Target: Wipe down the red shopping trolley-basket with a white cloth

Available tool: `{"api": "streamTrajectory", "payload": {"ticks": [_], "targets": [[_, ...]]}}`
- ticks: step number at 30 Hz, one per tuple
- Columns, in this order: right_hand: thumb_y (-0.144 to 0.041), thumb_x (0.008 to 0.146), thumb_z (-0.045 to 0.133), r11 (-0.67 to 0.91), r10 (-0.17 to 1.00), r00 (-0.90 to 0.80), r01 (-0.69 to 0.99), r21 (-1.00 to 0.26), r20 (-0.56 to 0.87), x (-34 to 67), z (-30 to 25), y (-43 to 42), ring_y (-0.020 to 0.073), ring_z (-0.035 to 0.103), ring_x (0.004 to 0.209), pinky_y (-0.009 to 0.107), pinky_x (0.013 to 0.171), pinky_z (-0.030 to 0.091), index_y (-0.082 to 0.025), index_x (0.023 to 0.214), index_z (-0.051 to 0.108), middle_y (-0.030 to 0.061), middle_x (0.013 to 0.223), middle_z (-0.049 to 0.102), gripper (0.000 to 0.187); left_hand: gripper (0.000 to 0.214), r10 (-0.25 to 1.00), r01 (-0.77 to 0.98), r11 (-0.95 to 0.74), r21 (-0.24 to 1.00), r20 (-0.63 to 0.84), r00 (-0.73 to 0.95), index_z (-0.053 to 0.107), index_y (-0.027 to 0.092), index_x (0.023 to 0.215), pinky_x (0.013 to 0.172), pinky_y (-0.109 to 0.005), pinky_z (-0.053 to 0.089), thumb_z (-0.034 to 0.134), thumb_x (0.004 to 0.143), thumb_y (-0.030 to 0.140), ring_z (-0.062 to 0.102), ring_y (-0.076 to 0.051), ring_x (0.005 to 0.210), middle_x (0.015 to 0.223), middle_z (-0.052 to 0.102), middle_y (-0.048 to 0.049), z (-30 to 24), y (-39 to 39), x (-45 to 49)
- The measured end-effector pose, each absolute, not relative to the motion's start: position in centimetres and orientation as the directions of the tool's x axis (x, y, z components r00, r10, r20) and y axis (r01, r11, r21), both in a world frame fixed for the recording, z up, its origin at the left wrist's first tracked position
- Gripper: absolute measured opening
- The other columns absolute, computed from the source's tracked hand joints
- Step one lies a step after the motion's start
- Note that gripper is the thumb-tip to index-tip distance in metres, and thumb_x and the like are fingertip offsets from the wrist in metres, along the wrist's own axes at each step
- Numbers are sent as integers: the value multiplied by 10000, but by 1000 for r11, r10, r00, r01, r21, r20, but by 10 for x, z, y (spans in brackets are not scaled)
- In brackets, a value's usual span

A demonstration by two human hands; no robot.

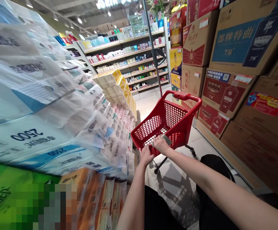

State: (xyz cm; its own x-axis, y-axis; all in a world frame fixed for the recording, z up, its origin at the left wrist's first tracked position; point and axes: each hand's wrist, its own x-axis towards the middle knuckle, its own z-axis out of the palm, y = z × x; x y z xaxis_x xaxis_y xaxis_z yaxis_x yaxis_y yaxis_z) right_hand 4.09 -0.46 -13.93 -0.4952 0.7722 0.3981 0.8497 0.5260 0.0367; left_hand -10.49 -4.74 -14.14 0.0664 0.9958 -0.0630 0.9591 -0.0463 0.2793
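Observation:
A red plastic shopping cart (177, 134) with a perforated basket stands in front of me, its raised handle bar at the far side. My left hand (146, 155) is closed over the near rim of the basket. Just right of it, my right hand (161, 144) is also closed at that rim, its fingers reaching over the edge. A small flat grey-green thing (167, 139) shows beside the right hand; what it is, and whether the hand grips it, I cannot tell. Through the holes of the basket floor, light patches of the ground are visible.
Tissue packs (64, 127) in clear wrapping rise in a tall stack on the left, with yellow-and-white packs (119, 89) beyond. Liquor cartons (225, 92) are piled along the right. Stocked shelves (129, 60) stand at the back, behind a dark pole (153, 48). The aisle floor is tiled.

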Motion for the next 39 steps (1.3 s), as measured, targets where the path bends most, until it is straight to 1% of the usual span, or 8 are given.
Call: {"api": "streamTrajectory", "payload": {"ticks": [7, 12, 19, 24, 30, 33, 35, 39], "targets": [[-179, 916, 402, 700, 659, -662, 713, 29, 357, 61, -132, 3, 238, 524, 907, 334, 741, 418, -115, 1032, 603, 130, 917, 641, 241, 637, 995, 957, -100, 271, 5, 103, 371, 203, 1303, 1149, -431, 75, 498, 679, 220, 401, -240, 1268, 1309, 508, -93, -143, -56, -110], [-199, 929, 390, 668, 700, -629, 744, 3, 338, 139, -122, 32, 238, 484, 980, 341, 797, 404, -148, 1053, 605, 126, 993, 621, 253, 718, 989, 953, -146, 265, 4, 150, 328, 180, 1351, 1153, -418, 78, 501, 654, 204, 386, -237, 1287, 1335, 482, -94, -147, -56, -105], [-128, 885, 405, 373, 850, -282, 918, -130, 445, 199, -124, 62, 300, 378, 1177, 392, 850, 434, -111, 1089, 587, 213, 1202, 511, 273, 724, 990, 953, -136, 270, 9, 139, 312, 184, 1358, 1149, -412, 77, 499, 660, 240, 378, -242, 1288, 1322, 482, -105, -150, -46, -84], [-71, 897, 294, 223, 844, -54, 940, -258, 533, 163, -148, 44, 288, 300, 1286, 405, 894, 463, -119, 1249, 512, 201, 1309, 445, 417, 709, 992, 951, -128, 282, 30, 125, 312, 205, 1341, 1151, -435, 50, 507, 662, 262, 374, -252, 1289, 1313, 490, -100, -153, -46, -70], [-66, 885, 361, 489, 795, -298, 830, -269, 528, 72, -176, -20, 236, 354, 1280, 365, 960, 457, -159, 1345, 450, 146, 1346, 452, 478, 709, 991, 946, -132, 295, 5, 137, 303, 201, 1358, 1148, -448, 61, 500, 682, 280, 360, -256, 1306, 1340, 471, -103, -158, -42, -61], [-108, 883, 410, 569, 770, -329, 742, -356, 546, 66, -174, -31, 218, 379, 1258, 350, 970, 448, -186, 1319, 478, 121, 1299, 493, 448, 728, 989, 943, -139, 302, -10, 149, 311, 176, 1362, 1143, -449, 81, 515, 671, 281, 368, -268, 1300, 1327, 480, -120, -158, -40, -63], [-125, 879, 414, 528, 789, -200, 704, -475, 581, 86, -170, -24, 214, 417, 1215, 360, 982, 428, -209, 1292, 499, 106, 1250, 514, 429, 750, 987, 938, -152, 310, -9, 163, 308, 189, 1366, 1143, -452, 84, 525, 652, 265, 372, -268, 1299, 1332, 479, -111, -158, -38, -65], [-208, 863, 448, 167, 793, 414, 557, -813, 447, 144, -163, 14, 212, 525, 1008, 373, 900, 448, -186, 1233, 493, 117, 1160, 502, 373, 774, 987, 937, -161, 310, 35, 158, 287, 188, 1381, 1147, -447, 84, 518, 645, 255, 374, -265, 1297, 1340, 476, -102, -158, -38, -66]]}}
